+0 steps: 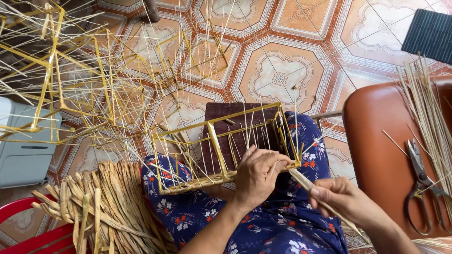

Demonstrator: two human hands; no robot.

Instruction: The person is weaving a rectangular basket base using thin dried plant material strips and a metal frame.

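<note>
At the centre of the frame we rest a yellow-strutted basket frame (221,146) on our lap, over a dark wooden board (238,123). Our left hand (258,174) curls closed around the frame's lower right corner, fingers wrapped over the woven rim. Our right hand (341,197), lower right of centre, pinches a flat pale fibre strip (301,179) that runs up to that corner. A bundle of dried fibre (101,209) lies at lower left, scissors (421,188) on the brown stool (376,141) at right, more frames (70,80) at upper left.
</note>
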